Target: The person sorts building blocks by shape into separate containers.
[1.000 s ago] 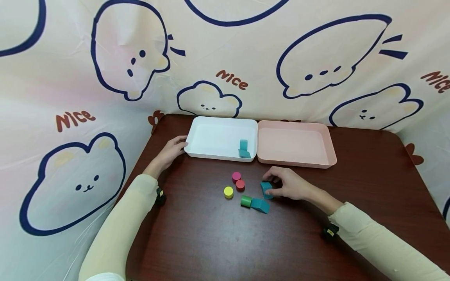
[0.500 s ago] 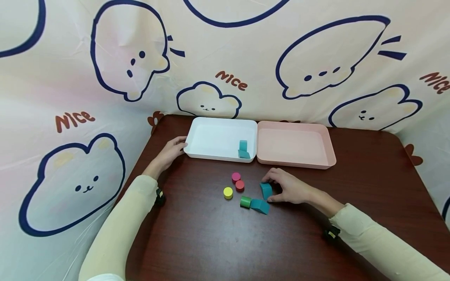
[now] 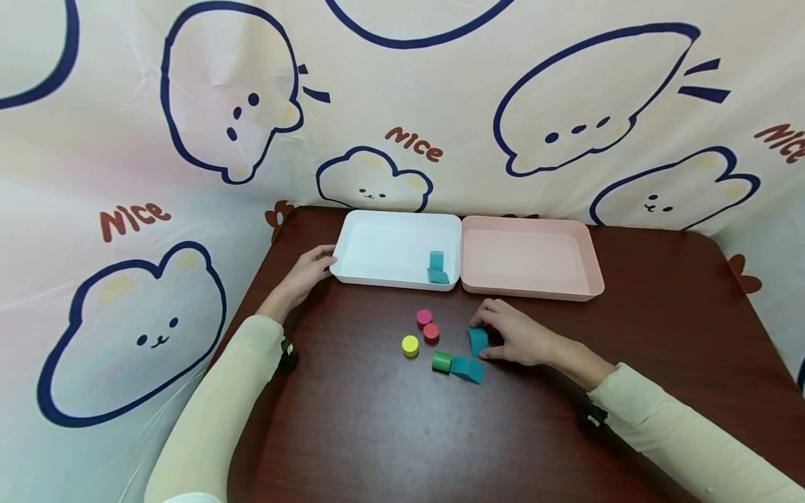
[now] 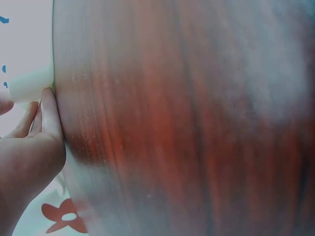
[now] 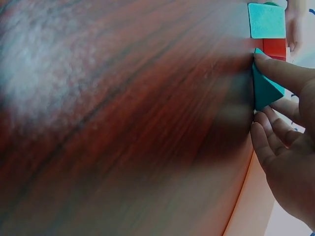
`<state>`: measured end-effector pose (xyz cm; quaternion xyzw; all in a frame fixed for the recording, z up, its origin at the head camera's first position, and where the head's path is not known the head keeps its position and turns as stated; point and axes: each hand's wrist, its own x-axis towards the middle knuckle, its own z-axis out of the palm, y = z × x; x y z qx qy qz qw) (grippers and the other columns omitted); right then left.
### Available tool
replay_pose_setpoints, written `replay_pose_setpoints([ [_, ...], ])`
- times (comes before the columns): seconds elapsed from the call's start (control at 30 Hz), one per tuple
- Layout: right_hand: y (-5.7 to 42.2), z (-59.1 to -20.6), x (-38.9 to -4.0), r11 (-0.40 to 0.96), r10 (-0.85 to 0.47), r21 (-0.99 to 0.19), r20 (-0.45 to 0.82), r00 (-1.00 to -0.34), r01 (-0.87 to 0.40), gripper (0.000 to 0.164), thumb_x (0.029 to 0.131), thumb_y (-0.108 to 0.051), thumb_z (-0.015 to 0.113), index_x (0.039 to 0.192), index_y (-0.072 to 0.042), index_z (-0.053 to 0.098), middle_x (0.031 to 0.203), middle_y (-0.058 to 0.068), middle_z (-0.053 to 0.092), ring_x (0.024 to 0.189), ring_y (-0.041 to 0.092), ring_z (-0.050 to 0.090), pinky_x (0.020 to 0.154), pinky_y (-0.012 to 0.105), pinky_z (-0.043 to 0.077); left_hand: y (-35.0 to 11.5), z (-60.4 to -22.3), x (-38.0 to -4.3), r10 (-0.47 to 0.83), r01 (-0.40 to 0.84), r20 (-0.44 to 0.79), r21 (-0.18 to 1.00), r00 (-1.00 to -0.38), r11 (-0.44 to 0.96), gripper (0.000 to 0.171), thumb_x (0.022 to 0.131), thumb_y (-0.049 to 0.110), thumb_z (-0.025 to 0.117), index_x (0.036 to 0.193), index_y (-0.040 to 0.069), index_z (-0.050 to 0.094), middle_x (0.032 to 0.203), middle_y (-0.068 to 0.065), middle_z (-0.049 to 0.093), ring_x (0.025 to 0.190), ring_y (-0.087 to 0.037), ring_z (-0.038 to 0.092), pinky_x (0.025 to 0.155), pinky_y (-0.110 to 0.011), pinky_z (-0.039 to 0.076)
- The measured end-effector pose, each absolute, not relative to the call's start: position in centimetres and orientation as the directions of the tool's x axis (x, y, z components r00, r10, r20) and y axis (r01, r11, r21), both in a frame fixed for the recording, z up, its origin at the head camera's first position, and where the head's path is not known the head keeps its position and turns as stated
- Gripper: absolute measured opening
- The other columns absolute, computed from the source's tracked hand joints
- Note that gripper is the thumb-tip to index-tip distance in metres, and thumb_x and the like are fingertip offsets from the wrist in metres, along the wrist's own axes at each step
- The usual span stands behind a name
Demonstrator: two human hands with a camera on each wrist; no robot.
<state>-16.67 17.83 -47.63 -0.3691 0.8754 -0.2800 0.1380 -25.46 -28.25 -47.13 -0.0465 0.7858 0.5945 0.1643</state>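
Observation:
My left hand (image 3: 305,274) rests at the left end of a white tray (image 3: 377,281), its extended fingertips touching the outer wall, as the left wrist view also shows. My right hand (image 3: 522,335) pinches a teal triangular block (image 3: 478,341) on the table, thumb at the near corner and fingertips at the far one. In the right wrist view that teal block (image 5: 266,88) shows its triangular end between thumb and fingers. Just nearer the person lies a second teal block (image 3: 467,369), against a green cylinder (image 3: 442,362).
Left of the right hand are a yellow disc (image 3: 410,346), a red disc (image 3: 430,333) and a magenta disc (image 3: 424,318). Two teal blocks (image 3: 437,268) lie in the white tray's right corner. A pink tray (image 3: 531,290) adjoins it. A patterned curtain (image 3: 472,105) hangs behind the table.
The right thumb has shifted from the teal block's side to its near corner, widening its span over the block. My left hand has stayed at the white tray.

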Motion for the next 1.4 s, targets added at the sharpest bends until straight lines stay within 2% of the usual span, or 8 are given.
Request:
replay_pose_setpoints([
  [0.17,17.9,-48.0,-16.7,0.567,-0.722,-0.581,-0.009,-0.692,-0.584,0.045,0.087,-0.025,0.09,0.126,-0.011,0.072,0.114,-0.004,0.054,0.106,0.016,0.052,0.092,0.038,0.053,-28.4,-47.1,-25.6,0.127,-0.273,-0.322,0.915,-0.938,0.298,0.055,0.115,0.019,0.043,0.165,0.001,0.029,0.167,-0.022,0.034,0.153,-0.035,0.037,0.125,-0.049,0.034],
  [0.4,17.6,-48.3,-16.9,0.563,-0.71,-0.585,0.019,-0.704,-0.584,0.043,0.088,-0.029,0.09,0.124,-0.011,0.076,0.106,-0.004,0.055,0.098,0.016,0.053,0.083,0.033,0.05,-28.6,-47.5,-25.4,0.123,-0.249,-0.294,0.924,-0.948,0.29,0.056,0.115,0.025,0.046,0.166,0.006,0.032,0.166,-0.018,0.036,0.151,-0.031,0.04,0.124,-0.047,0.036],
  [0.7,17.0,-48.6,-17.3,0.556,-0.706,-0.578,0.051,-0.707,-0.597,0.04,0.089,-0.033,0.089,0.12,-0.011,0.077,0.098,-0.001,0.056,0.088,0.017,0.053,0.073,0.027,0.047,-28.7,-47.9,-25.4,0.11,-0.235,-0.277,0.927,-0.955,0.292,0.056,0.114,0.025,0.049,0.164,0.004,0.035,0.163,-0.018,0.04,0.148,-0.032,0.044,0.122,-0.048,0.038],
  [0.87,16.6,-48.1,-17.6,0.55,-0.711,-0.589,0.041,-0.702,-0.592,0.042,0.088,-0.035,0.089,0.12,-0.01,0.076,0.104,0.001,0.06,0.092,0.018,0.058,0.079,0.031,0.054,-28.6,-47.9,-25.3,0.109,-0.235,-0.277,0.926,-0.955,0.295,0.056,0.114,0.025,0.049,0.164,0.004,0.035,0.163,-0.018,0.041,0.148,-0.031,0.044,0.122,-0.048,0.039],
  [0.97,16.5,-47.6,-17.9,0.549,-0.722,-0.596,0.015,-0.692,-0.586,0.046,0.089,-0.033,0.089,0.125,-0.009,0.074,0.112,0.0,0.062,0.099,0.019,0.06,0.087,0.036,0.057,-28.5,-47.9,-25.4,0.111,-0.232,-0.276,0.925,-0.955,0.299,0.056,0.114,0.024,0.049,0.164,0.004,0.034,0.163,-0.018,0.04,0.148,-0.031,0.044,0.122,-0.047,0.039],
  [1.17,16.7,-46.8,-18.2,0.544,-0.764,-0.587,-0.05,-0.644,-0.6,0.049,0.092,-0.025,0.085,0.137,-0.01,0.069,0.132,0.001,0.064,0.12,0.021,0.058,0.106,0.047,0.054,-28.5,-47.9,-25.4,0.108,-0.233,-0.275,0.926,-0.955,0.296,0.055,0.114,0.024,0.049,0.164,0.005,0.035,0.163,-0.018,0.041,0.147,-0.031,0.046,0.122,-0.047,0.04],
  [1.27,16.7,-46.5,-18.2,0.541,-0.781,-0.576,-0.074,-0.62,-0.613,0.048,0.093,-0.022,0.085,0.138,-0.012,0.07,0.136,0.001,0.065,0.126,0.023,0.056,0.108,0.049,0.052,-28.5,-47.9,-25.5,0.11,-0.235,-0.277,0.927,-0.955,0.294,0.055,0.114,0.024,0.049,0.164,0.004,0.035,0.163,-0.018,0.041,0.147,-0.031,0.046,0.122,-0.047,0.04],
  [1.4,16.7,-46.7,-18.2,0.533,-0.792,-0.562,-0.067,-0.607,-0.633,0.045,0.093,-0.02,0.085,0.135,-0.014,0.072,0.134,0.0,0.066,0.126,0.023,0.056,0.107,0.048,0.053,-28.6,-47.8,-25.5,0.113,-0.236,-0.277,0.928,-0.954,0.288,0.055,0.114,0.024,0.049,0.163,0.005,0.036,0.162,-0.018,0.041,0.147,-0.031,0.046,0.122,-0.047,0.039],
])
